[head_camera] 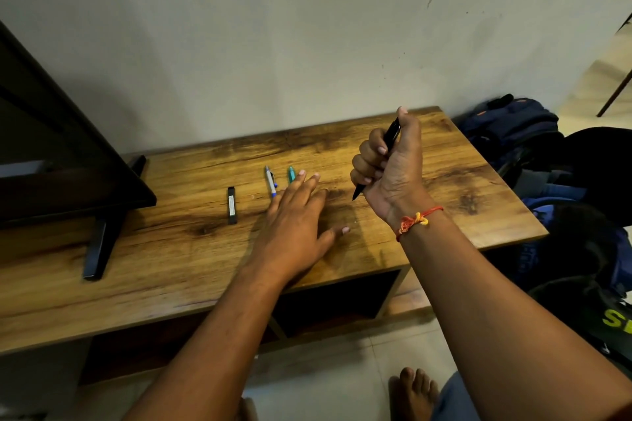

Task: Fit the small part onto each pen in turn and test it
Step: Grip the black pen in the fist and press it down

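While right hand (390,167) grips black pen (392,134), left hand (294,215) splayed and released, teal pen (291,174) half hidden

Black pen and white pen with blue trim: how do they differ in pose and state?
The black pen is gripped in the fist of the right hand, above the table; the white pen lies on it, with no hand gripping it. The black pen stands steeply, tip down; the white pen lies flat. Both are slim pens.
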